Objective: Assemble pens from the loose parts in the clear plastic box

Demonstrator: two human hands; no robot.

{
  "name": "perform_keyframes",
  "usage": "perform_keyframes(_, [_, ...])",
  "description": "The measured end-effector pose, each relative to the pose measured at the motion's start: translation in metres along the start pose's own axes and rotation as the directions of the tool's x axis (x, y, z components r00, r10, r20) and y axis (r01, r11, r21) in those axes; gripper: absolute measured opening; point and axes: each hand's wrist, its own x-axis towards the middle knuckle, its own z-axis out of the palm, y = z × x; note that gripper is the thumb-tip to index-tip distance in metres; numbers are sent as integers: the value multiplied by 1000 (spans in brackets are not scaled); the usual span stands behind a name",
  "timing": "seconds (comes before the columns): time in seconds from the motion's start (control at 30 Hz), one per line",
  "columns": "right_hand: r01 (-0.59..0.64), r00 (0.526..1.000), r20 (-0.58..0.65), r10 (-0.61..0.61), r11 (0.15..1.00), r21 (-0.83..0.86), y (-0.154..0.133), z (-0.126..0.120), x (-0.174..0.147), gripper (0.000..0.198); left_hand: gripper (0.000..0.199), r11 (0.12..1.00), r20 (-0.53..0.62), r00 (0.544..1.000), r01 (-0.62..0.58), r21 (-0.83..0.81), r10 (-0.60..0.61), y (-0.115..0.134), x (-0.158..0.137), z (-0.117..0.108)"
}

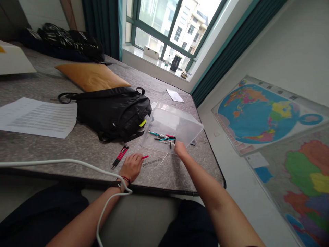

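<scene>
My left hand [131,167] rests on the grey mattress near its front edge, fingers closed on a red pen [145,157] whose end sticks out to the right. Beside it, to the left, lie red and black pens [120,157], side by side. A clear plastic box [177,121] stands ahead with several teal, black, white and red pens [164,138] in it. My right hand [180,149] reaches into the near right side of this box, at the pens. Its fingers look closed, but what they hold is hidden. A thin white stick [163,158] lies between my hands.
A black backpack [113,111] lies left of the box, with a brown envelope [94,76] behind it. Printed paper [38,116] is at far left. A white cable [77,162] crosses over my left wrist. The mattress's right edge [212,154] runs near the wall with maps.
</scene>
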Motion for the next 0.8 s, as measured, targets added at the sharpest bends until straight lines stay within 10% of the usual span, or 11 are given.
perform_keyframes(0.8, [60, 996, 69, -54, 995, -83, 1, 10, 27, 24, 25, 998, -2, 1000, 11, -69, -11, 2, 1, -6])
